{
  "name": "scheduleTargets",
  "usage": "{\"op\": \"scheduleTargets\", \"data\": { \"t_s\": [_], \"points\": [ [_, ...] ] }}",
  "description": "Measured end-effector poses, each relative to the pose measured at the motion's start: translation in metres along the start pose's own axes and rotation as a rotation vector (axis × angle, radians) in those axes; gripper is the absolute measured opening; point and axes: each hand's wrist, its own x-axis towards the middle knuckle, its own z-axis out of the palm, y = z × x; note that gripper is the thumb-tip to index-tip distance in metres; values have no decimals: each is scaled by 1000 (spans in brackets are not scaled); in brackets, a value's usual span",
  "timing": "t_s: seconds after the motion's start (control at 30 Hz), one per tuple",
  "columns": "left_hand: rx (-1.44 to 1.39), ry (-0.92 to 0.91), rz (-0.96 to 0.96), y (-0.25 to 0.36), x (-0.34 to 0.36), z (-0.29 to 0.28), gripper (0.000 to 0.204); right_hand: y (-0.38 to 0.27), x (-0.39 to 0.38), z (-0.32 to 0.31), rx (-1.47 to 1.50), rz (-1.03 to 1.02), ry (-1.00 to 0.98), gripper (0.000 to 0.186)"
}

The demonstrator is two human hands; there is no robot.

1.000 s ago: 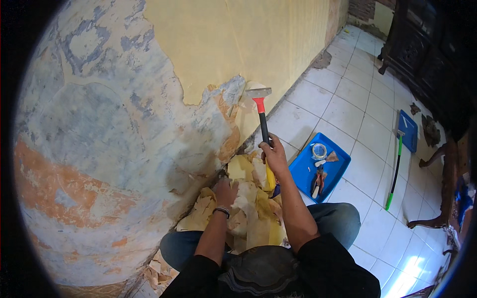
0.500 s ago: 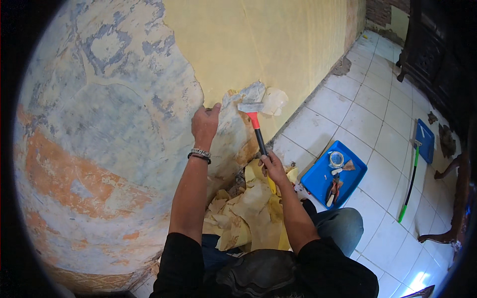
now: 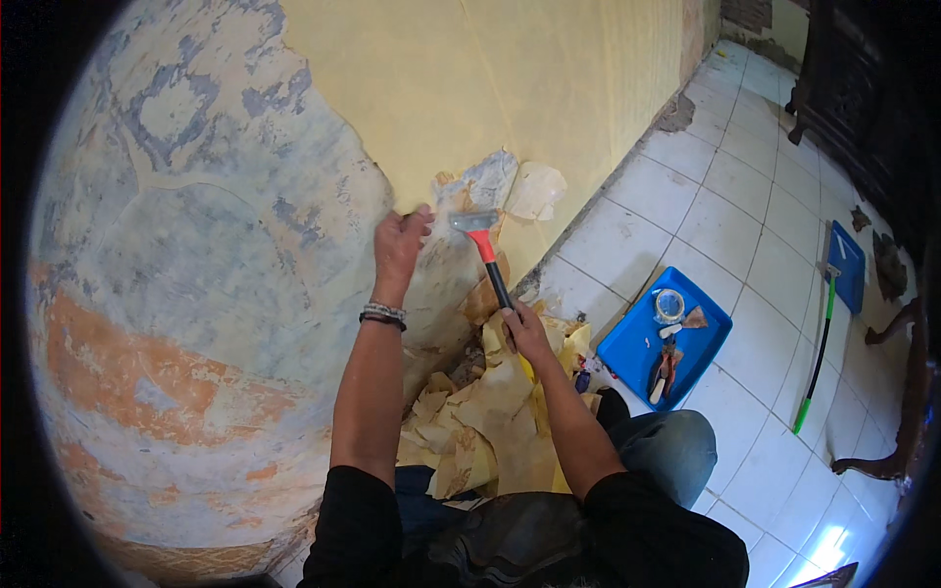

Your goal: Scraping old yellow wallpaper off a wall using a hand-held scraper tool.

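My left hand [image 3: 400, 245] is at the torn edge of the yellow wallpaper [image 3: 470, 69], fingers curled together; what they pinch, if anything, is too small to make out. My right hand [image 3: 522, 331] grips the handle of a long scraper [image 3: 495, 274] with a red neck and black shaft. Its metal head [image 3: 473, 220] lies against a patchy stripped part of the wall [image 3: 216, 245], just right of my left hand. A pale peeled patch [image 3: 534, 191] shows beside the head. Below my hands, crumpled yellow paper [image 3: 470, 431] is heaped between my legs.
At my right, a blue tray [image 3: 621, 343] on white tiles [image 3: 755, 392] holds a tape roll and small tools. Farther right lie a green-and-black long tool [image 3: 816, 377], another blue tray [image 3: 848, 260] and dark scraps. Dark carved furniture [image 3: 848, 78] lines the right side.
My left hand has risen from the paper heap to the wallpaper edge and its fingers have curled. The scraper in my right hand has dropped slightly and shifted left along the wall.
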Motion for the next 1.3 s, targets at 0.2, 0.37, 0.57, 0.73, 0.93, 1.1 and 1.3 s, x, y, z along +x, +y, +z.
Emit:
{"op": "scheduleTargets", "data": {
  "t_s": [0.2, 0.37, 0.57, 0.73, 0.93, 1.1, 1.3],
  "points": [
    [349, -52, 217, -49, -11, 23, 42, 21, -5, 0, 24, 90, 42, 29],
    [1028, -194, 442, -23, -7, 46, 54, 14, -1, 1, 5, 21, 79, 29],
    [1339, -66, 547, -11, -1, 51, 70, -82, 37, -69, -756, -273, 322, 43],
    [1427, -131, 517, -27, 0, 55, 74, -239, 50, -82, -1295, -452, 216, 36],
    [1138, -190, 566, -27, -10, 32, 63, -329, 48, -20, -1872, -591, 29, 19],
    [864, -210, 492, -33, -33, 13, 48, -356, 56, 8, -2136, -850, 31, 8],
    [883, -428, 385, -41, -65, -35, 42, -372, 62, 49, -2355, -912, -12, 6]
  ]
}}
